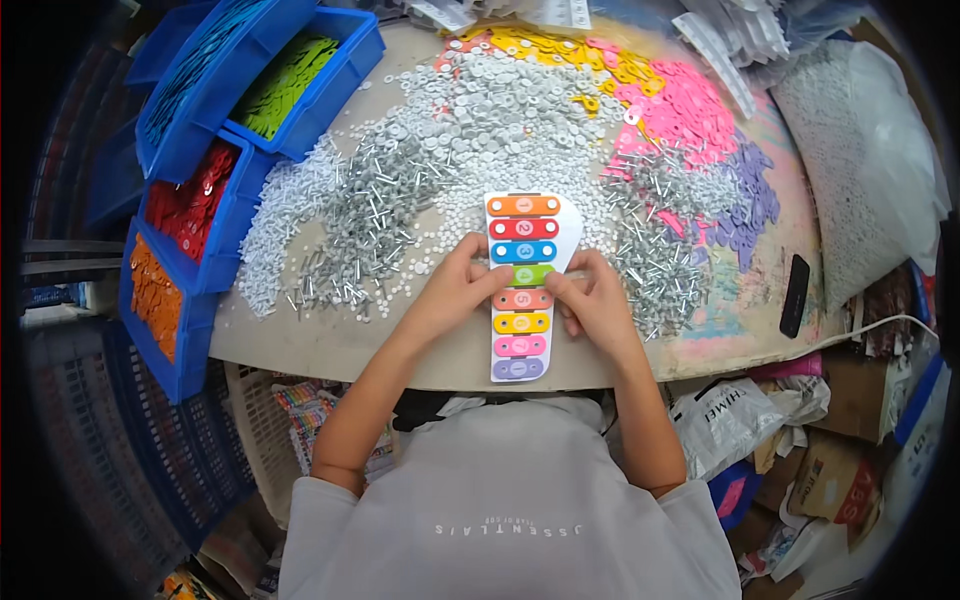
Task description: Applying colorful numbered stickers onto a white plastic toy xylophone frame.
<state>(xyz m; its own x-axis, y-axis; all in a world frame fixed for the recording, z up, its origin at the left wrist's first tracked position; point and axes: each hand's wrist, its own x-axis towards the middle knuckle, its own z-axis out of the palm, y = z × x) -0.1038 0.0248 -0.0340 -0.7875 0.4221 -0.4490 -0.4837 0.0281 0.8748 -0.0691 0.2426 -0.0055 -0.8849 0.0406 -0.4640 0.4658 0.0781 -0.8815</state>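
Note:
A toy xylophone [522,324] lies upright before me at the table's near edge, its white base [568,230] bearing several coloured bars. White round caps sit on both ends of the orange bar [523,205], the red bar [523,229] and the blue bar [523,252]. Small grey metal spots show at the ends of the lower bars instead. My left hand [455,292] grips the left edge, thumb by the green bar [530,275]. From the other side my right hand [602,300] holds the base, its thumb pressed near the green bar's right end. Both hands' undersides are hidden.
White caps [500,95], metal pins [385,200] and more pins [655,270] lie in heaps around. Pink bars [685,105], purple bars [745,205] and yellow bars [560,48] are piled behind. Blue bins [208,278] stand left; a black phone-like object [795,297] lies right.

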